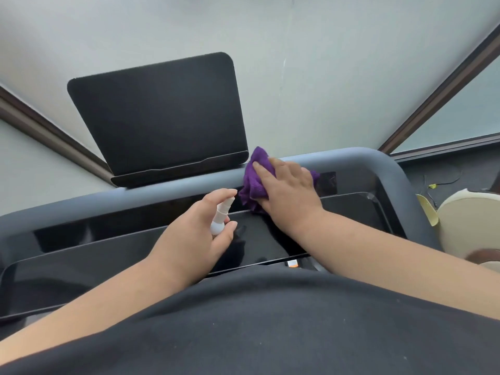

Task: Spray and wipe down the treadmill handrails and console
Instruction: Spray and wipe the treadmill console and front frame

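We had right hand (286, 185) spread flat, pressing purple cloth (253, 182) on console (135, 247) top edge, 1 o'clock from left hand (200, 228). Left gripped spray bottle (220, 215), nozzle toward cloth. Console ran 9-to-3; unwiped stretch nearer left.

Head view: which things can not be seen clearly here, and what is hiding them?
- Spray bottle: the left hand wraps its body, so any label and the liquid level are hidden.
- Purple cloth: the right hand covers much of it.
- Glossy console panel: both forearms and the dark shirt hide its near edge.
- Small orange item below the panel: too small to identify.
- Cream object: cut off by the right edge.
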Demonstrator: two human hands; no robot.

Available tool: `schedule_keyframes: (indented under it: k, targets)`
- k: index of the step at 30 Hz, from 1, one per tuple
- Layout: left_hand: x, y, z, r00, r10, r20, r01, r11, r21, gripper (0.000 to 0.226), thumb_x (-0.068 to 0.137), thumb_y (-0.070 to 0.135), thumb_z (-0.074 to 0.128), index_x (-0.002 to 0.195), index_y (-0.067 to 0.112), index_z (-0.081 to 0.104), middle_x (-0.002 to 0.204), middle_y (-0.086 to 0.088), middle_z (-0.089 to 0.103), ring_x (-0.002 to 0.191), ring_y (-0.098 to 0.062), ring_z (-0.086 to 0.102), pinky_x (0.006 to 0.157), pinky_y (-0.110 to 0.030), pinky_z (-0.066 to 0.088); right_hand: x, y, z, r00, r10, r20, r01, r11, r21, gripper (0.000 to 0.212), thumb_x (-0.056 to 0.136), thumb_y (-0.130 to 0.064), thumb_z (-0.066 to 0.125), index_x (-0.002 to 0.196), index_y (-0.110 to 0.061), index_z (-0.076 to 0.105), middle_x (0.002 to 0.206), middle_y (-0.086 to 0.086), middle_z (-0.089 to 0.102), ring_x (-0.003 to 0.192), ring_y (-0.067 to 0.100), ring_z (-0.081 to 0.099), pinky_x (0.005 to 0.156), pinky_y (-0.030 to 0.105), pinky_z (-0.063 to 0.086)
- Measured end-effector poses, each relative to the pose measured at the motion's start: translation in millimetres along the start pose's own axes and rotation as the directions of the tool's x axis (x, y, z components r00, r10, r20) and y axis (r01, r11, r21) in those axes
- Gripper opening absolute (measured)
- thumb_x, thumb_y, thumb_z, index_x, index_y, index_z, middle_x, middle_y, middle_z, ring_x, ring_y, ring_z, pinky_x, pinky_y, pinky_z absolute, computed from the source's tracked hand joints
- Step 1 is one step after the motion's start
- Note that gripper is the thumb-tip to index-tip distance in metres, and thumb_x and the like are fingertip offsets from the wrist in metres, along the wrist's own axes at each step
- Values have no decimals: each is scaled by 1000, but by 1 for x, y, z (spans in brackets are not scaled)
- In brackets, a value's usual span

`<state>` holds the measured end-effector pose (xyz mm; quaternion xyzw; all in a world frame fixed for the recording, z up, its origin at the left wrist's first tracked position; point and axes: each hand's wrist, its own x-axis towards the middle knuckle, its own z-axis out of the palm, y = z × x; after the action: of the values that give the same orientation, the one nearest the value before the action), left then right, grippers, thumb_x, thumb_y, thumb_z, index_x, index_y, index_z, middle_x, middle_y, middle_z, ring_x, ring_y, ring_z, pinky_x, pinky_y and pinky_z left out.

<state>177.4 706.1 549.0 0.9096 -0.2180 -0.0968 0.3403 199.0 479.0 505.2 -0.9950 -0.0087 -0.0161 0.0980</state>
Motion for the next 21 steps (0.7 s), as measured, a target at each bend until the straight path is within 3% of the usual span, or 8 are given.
schedule_keyframes:
  k: [4, 9, 17, 19, 21]
  targets:
    - [4, 11, 9, 1000, -4, 19, 3, 999, 39, 59, 87, 36, 64, 133, 56, 33, 99, 33, 55, 88, 10, 56, 76, -15, 42, 2, 6, 6, 993, -116, 21, 117, 991, -65, 72, 91, -53, 54, 154, -31, 29, 155, 6, 31, 136, 31, 29, 105, 44, 14]
    - [13, 23, 22, 999, 3, 54, -6, 999, 49, 58, 85, 43, 61, 133, 59, 31, 97, 24, 59, 84, 2, 59, 73, -24, 49, -9, 53, -1, 1000, 12, -16, -13, 998, -55, 68, 90, -51, 56, 152, -34, 32, 153, 4, 33, 134, 27, 25, 106, 41, 12]
    - [29, 41, 37, 998, 14, 63, -17, 999, 50, 57, 85, 45, 59, 129, 67, 30, 101, 22, 60, 79, 2, 59, 73, -22, 45, -19, 105, -21, 972, 232, -33, -231, 973, 29, 61, 94, -52, 50, 150, -35, 36, 152, 4, 33, 134, 30, 27, 110, 44, 18]
    - [29, 43, 36, 998, 13, 54, -16, 999, 52, 59, 86, 43, 60, 125, 72, 28, 102, 20, 61, 80, 0, 60, 75, -24, 46, -16, 94, -26, 966, 245, -77, -236, 965, 117, 59, 92, -50, 55, 147, -34, 41, 151, 4, 36, 133, 30, 29, 109, 43, 20]
    - [26, 44, 35, 999, 17, 42, -19, 999, 48, 61, 86, 40, 62, 124, 73, 28, 101, 21, 61, 80, 0, 60, 77, -24, 46, -10, 71, -27, 977, 164, -134, -137, 972, 192, 59, 89, -48, 59, 144, -33, 44, 148, 4, 39, 129, 31, 32, 107, 43, 20]
